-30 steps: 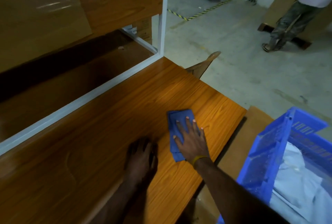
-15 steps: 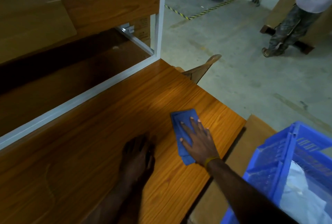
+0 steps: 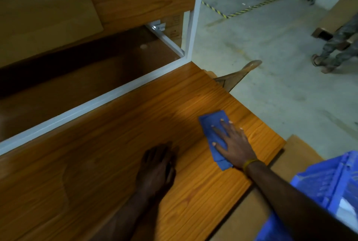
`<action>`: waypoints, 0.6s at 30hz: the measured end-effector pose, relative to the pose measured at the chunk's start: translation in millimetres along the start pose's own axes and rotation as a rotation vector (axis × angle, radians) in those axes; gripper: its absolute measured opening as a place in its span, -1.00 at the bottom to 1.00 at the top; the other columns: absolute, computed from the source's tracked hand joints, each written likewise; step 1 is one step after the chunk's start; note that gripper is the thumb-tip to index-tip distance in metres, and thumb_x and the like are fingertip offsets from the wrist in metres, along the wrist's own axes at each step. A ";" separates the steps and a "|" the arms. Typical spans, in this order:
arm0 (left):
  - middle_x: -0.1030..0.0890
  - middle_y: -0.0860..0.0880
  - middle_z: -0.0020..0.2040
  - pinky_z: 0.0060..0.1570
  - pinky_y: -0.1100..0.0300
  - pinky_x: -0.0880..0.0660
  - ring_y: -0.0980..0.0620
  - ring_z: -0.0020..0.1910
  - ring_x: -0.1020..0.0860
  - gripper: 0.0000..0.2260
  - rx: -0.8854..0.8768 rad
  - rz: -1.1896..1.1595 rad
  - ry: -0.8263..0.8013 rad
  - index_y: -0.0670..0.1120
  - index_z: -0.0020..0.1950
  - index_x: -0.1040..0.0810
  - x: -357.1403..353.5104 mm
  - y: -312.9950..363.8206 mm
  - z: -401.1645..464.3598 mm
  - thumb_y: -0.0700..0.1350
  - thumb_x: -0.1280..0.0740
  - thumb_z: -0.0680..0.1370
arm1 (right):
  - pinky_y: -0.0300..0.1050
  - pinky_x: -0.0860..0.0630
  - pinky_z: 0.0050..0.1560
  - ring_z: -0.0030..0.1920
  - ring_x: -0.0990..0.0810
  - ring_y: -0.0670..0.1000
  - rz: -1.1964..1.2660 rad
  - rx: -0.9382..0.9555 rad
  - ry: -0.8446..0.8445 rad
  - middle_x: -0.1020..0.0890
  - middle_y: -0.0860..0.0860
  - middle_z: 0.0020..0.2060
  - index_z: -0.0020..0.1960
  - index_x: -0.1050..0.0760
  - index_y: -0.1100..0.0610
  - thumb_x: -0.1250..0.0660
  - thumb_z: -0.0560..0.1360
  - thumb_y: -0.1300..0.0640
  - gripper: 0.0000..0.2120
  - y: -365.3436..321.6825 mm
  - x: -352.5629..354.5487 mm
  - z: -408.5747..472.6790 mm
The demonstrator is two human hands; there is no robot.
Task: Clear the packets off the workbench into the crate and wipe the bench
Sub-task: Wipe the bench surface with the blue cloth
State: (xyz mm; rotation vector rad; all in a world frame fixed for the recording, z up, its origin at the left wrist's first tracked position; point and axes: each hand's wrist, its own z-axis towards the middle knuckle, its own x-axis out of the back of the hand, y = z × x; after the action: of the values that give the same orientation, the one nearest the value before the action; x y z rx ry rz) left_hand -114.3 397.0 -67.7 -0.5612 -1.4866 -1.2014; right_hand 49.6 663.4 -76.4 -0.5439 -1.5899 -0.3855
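My right hand (image 3: pixel 235 144) lies flat with fingers spread on a folded blue cloth (image 3: pixel 210 125), pressing it onto the wooden workbench (image 3: pixel 116 144) close to the bench's right corner. My left hand (image 3: pixel 157 169) rests palm down on the bench a little to the left, holding nothing. A blue plastic crate (image 3: pixel 327 180) stands at the lower right beyond the bench edge, with white packets (image 3: pixel 347 209) partly visible inside. No packets show on the bench top.
A white metal frame (image 3: pixel 93 103) borders the bench's far side, with a lower wooden shelf behind it. A wooden piece (image 3: pixel 238 75) sticks out past the far right corner. Cardboard (image 3: pixel 251 211) lies under the crate. A person's legs (image 3: pixel 337 47) stand on the concrete floor.
My right hand has slid the blue cloth a little toward the bench's right edge. My left hand has stayed put on the bench. The view has shifted, leaving less of the crate in frame.
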 end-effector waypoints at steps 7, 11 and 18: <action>-0.40 -0.04 0.38 0.27 -0.08 -0.38 -0.11 0.30 -0.40 -0.53 -0.009 0.006 0.016 0.06 0.35 -0.36 2.0 2.7 -1.1 0.01 -0.33 0.44 | 0.32 -0.09 0.45 0.55 0.03 0.25 0.088 -0.463 0.067 -0.01 0.14 0.57 0.59 0.03 -0.05 0.03 0.59 -0.27 -0.37 -20.4 4.7 83.1; -0.37 0.00 0.39 0.28 -0.02 -0.34 -0.10 0.29 -0.42 -0.48 -0.020 -0.010 0.014 0.08 0.34 -0.37 3.2 5.0 -2.0 0.00 -0.39 0.39 | 0.27 -0.07 0.47 0.56 0.06 0.21 0.033 -0.060 0.029 0.04 0.09 0.58 0.58 0.10 -0.14 0.10 0.58 -0.28 -0.39 -57.8 -6.0 75.8; -0.42 0.02 0.42 0.30 0.04 -0.24 -0.04 0.33 -0.39 -0.47 -0.004 0.014 0.041 0.09 0.40 -0.35 4.3 3.5 0.5 0.02 -0.35 0.44 | 0.20 -0.12 0.48 0.57 0.03 0.15 -0.005 0.099 0.015 0.04 0.00 0.59 0.54 0.14 -0.27 0.15 0.52 -0.36 -0.38 -1.8 4.9 96.2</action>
State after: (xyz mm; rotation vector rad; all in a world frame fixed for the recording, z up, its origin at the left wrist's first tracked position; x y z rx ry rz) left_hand -112.8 397.7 -62.4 -0.5456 -1.4433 -1.1992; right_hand -31.5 715.4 -80.6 -0.4603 -1.5869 -0.3128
